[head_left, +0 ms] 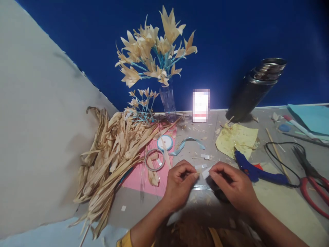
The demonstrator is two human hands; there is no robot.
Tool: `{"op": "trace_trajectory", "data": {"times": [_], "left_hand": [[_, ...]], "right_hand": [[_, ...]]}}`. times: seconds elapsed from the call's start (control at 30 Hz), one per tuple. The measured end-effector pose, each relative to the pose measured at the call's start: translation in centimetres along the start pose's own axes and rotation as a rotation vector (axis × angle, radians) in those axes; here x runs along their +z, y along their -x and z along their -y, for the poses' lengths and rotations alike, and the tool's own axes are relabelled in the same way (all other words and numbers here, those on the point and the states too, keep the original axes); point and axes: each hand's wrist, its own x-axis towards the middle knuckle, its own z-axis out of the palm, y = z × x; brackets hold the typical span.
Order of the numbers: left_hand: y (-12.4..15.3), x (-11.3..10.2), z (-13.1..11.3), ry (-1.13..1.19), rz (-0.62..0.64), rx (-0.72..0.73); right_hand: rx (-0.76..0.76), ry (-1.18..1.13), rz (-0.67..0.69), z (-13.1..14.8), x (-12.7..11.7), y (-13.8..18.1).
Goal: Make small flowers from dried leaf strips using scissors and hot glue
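Note:
Near the front of the table, my left hand [180, 185] and my right hand [233, 187] face each other, a small gap between their fingertips. Between thumb and forefinger, my right hand pinches a small white strip [206, 173]. My left hand is closed in a pinch too; a tiny pale bit shows at its fingertips, too small to name. Behind the fingertips lie more white scraps [201, 166]. Under the hands is a shiny silvery strip [202, 187], and a dark object beneath my right hand is mostly hidden.
Dried corn husks [110, 154] pile up left, beside a tape roll [146, 160] and ribbon spool [165, 142] on pink paper [133, 180]. Husk flowers [144, 48] fill a clear vase [167, 103]. Rightward are a blue glue gun [269, 177], scissors [307, 168] and a dark flask [248, 94].

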Motion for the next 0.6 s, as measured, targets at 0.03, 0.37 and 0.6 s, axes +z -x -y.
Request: {"op": "trace_trajectory", "data": {"times": [0.03,0.37,0.6], "left_hand": [[-0.07,-0.01,0.14,0.02,-0.023,0.002],[-0.31,0.08,0.67,-0.058,-0.078,0.223],[0.39,-0.26,0.09,-0.075,0.071,0.201]], "right_hand": [[0.007,0.001,-0.002,-0.06,-0.01,0.02],[0.128,-0.153,0.032,-0.23,0.09,0.11],[0.177,-0.219,0.056,0.55,-0.48,0.37]]}}
